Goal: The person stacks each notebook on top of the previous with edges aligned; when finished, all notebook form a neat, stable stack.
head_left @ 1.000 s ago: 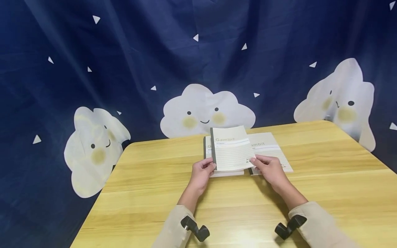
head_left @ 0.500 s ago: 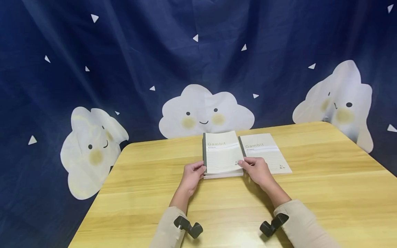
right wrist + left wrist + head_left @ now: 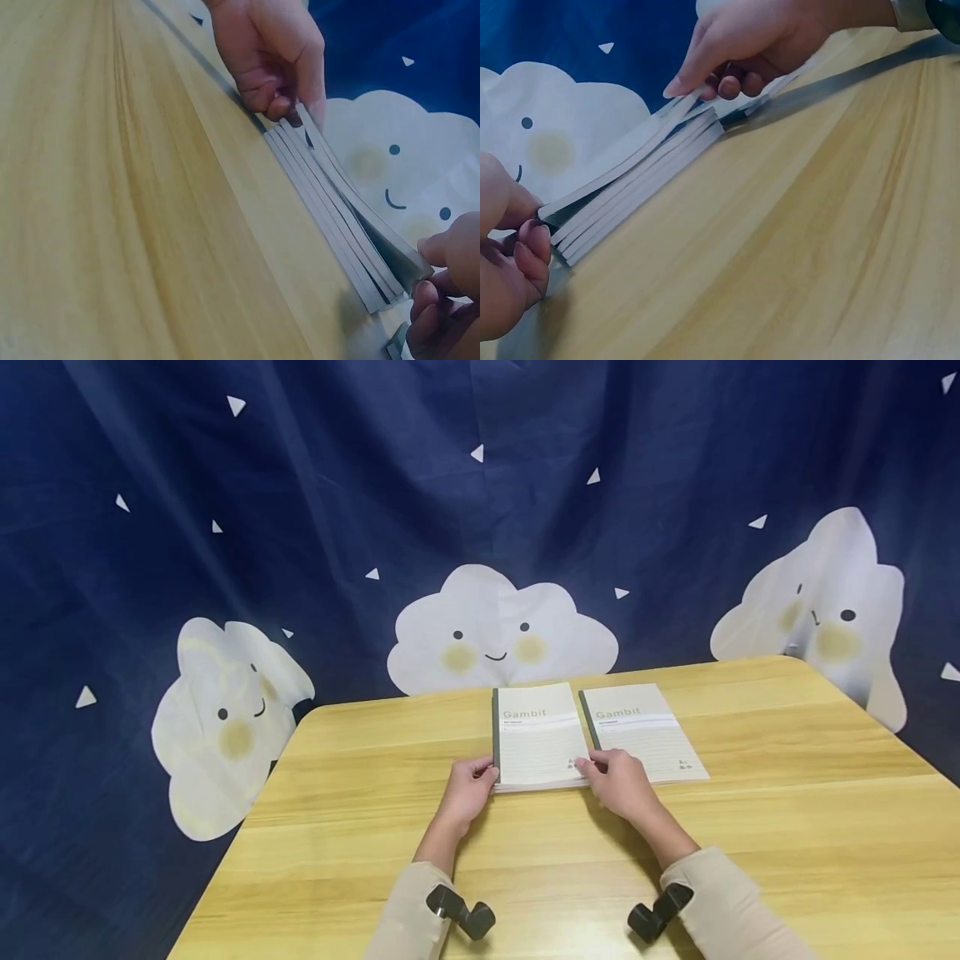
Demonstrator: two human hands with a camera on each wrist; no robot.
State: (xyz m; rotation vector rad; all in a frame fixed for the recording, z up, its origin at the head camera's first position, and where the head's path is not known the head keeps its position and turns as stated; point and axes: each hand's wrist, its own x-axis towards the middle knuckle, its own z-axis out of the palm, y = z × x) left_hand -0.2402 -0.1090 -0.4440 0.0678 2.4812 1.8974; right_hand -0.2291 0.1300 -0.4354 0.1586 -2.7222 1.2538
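A cream notebook (image 3: 540,739) with a dark spine and "Gambit" on its cover lies over a stack of similar notebooks (image 3: 641,191). My left hand (image 3: 468,789) pinches its near left corner at the spine. Its near right corner is between the thumb and fingers of my right hand (image 3: 618,783). Both wrist views show this top notebook bowed, with a narrow gap between it and the stack (image 3: 330,225) below. Most of the stack is hidden under it in the head view.
Just right of the stack, another Gambit notebook (image 3: 645,735) lies flat on the wooden table (image 3: 360,860). The table's far edge runs close behind the notebooks. A dark blue curtain (image 3: 337,485) with cloud faces hangs beyond it.
Both hands have brought the top notebook left and down from over the gap between stack and right notebook, onto the stack. Its edges now nearly line up with those below.
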